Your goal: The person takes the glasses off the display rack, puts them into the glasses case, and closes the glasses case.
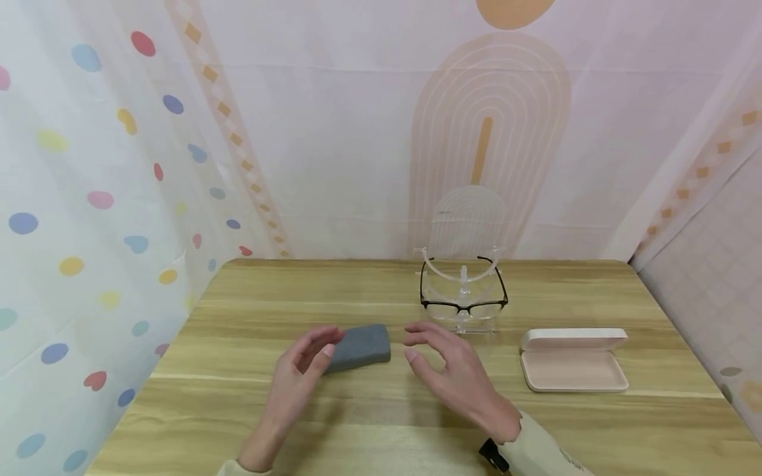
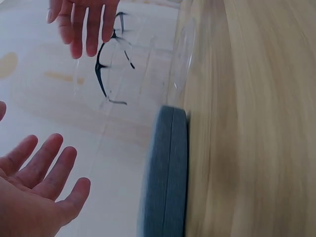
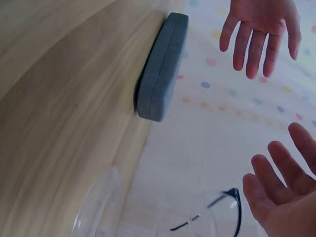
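A closed grey-blue glasses case (image 1: 361, 346) lies on the wooden table between my two hands. Over its left end hovers my left hand (image 1: 301, 365), fingers loosely bent and holding nothing; the left wrist view shows a gap between that hand and the case (image 2: 165, 173). To the right of the case, my right hand (image 1: 455, 373) hangs above the table, palm turned inward, also holding nothing. Behind it, black-framed glasses (image 1: 464, 308) sit on a clear plastic stand (image 1: 464, 281). In the right wrist view the case (image 3: 163, 69) stands apart from both hands.
On the right of the table (image 1: 238, 317), a white glasses case (image 1: 574, 370) lies with its lid raised, its pale pink inside showing. A patterned curtain (image 1: 333, 132) hangs behind the table, with a dotted one (image 1: 113, 231) at the left.
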`<action>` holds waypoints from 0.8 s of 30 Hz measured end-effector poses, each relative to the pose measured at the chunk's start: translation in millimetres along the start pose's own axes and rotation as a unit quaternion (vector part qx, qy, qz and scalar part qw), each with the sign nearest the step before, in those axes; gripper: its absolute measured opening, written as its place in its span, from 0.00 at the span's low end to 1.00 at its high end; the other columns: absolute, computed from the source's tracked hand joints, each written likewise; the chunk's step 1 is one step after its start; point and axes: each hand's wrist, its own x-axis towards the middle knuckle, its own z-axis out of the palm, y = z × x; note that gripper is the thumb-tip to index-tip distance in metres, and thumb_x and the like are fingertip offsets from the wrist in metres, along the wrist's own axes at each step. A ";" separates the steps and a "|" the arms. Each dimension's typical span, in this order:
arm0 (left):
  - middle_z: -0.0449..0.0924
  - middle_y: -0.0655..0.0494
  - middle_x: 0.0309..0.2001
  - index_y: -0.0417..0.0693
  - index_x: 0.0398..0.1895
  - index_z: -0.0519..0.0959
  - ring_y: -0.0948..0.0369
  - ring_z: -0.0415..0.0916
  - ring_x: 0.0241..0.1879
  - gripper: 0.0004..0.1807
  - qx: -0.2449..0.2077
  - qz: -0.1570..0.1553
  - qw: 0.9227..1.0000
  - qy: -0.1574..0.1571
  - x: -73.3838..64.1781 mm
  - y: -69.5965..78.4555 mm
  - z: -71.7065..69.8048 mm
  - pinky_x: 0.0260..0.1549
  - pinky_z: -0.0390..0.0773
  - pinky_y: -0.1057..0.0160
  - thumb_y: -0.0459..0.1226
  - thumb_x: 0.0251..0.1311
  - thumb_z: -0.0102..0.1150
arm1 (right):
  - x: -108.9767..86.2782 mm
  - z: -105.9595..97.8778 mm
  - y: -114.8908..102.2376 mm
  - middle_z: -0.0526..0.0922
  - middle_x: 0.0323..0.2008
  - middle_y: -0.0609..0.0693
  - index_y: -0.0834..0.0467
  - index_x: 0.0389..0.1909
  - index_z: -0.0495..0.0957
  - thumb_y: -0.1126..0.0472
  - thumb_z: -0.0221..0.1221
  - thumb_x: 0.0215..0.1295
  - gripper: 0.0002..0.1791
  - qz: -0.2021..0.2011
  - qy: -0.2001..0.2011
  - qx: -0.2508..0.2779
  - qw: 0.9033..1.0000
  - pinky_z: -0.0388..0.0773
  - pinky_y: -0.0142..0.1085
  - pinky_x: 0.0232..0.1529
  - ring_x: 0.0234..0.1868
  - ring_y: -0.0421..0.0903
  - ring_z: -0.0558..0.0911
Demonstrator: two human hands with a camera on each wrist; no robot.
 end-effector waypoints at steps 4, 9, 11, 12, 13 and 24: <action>0.82 0.38 0.57 0.31 0.61 0.76 0.65 0.80 0.57 0.16 -0.009 0.012 1.000 -0.012 1.5 1.7 9.9 0.55 0.77 0.72 0.28 0.73 0.56 | -6.1 -9.4 2.6 0.83 0.59 0.46 0.50 0.49 0.85 0.59 0.61 0.72 0.09 -0.030 0.022 -0.016 0.999 0.79 0.50 0.60 0.64 0.48 0.80; 0.82 0.36 0.57 0.31 0.60 0.77 0.64 0.80 0.57 0.16 -0.022 0.030 0.999 -0.014 3.8 5.0 21.2 0.55 0.77 0.72 0.27 0.72 0.56 | -11.6 -22.3 5.2 0.83 0.60 0.47 0.51 0.50 0.85 0.61 0.62 0.70 0.10 -0.044 0.036 -0.040 0.998 0.80 0.50 0.58 0.63 0.47 0.81; 0.82 0.35 0.57 0.30 0.60 0.76 0.64 0.80 0.57 0.16 -0.027 0.037 0.999 -0.016 5.3 6.8 25.3 0.55 0.77 0.72 0.27 0.73 0.55 | -12.9 -27.4 6.2 0.83 0.60 0.47 0.51 0.50 0.84 0.61 0.63 0.69 0.11 -0.048 0.043 -0.052 0.997 0.80 0.50 0.58 0.62 0.48 0.81; 0.82 0.35 0.56 0.30 0.60 0.76 0.65 0.80 0.58 0.16 -0.028 0.040 0.999 -0.017 6.2 7.6 27.3 0.56 0.76 0.72 0.27 0.73 0.55 | -13.5 -29.8 6.7 0.83 0.61 0.48 0.51 0.50 0.84 0.62 0.63 0.68 0.12 -0.051 0.047 -0.058 0.996 0.80 0.50 0.58 0.62 0.48 0.80; 0.82 0.36 0.56 0.30 0.60 0.77 0.65 0.80 0.58 0.16 -0.029 0.042 0.999 -0.019 7.2 8.1 29.4 0.56 0.76 0.72 0.27 0.73 0.55 | -13.9 -32.1 7.5 0.83 0.60 0.48 0.52 0.50 0.84 0.62 0.63 0.67 0.12 -0.058 0.053 -0.064 0.995 0.80 0.50 0.58 0.62 0.49 0.81; 0.82 0.45 0.60 0.36 0.64 0.76 0.59 0.78 0.62 0.18 -0.037 0.024 0.998 -0.044 17.0 12.8 46.5 0.59 0.76 0.70 0.32 0.75 0.55 | -15.3 -55.4 20.4 0.81 0.63 0.55 0.57 0.54 0.83 0.64 0.64 0.61 0.19 -0.118 0.129 -0.102 0.979 0.57 0.30 0.74 0.67 0.60 0.75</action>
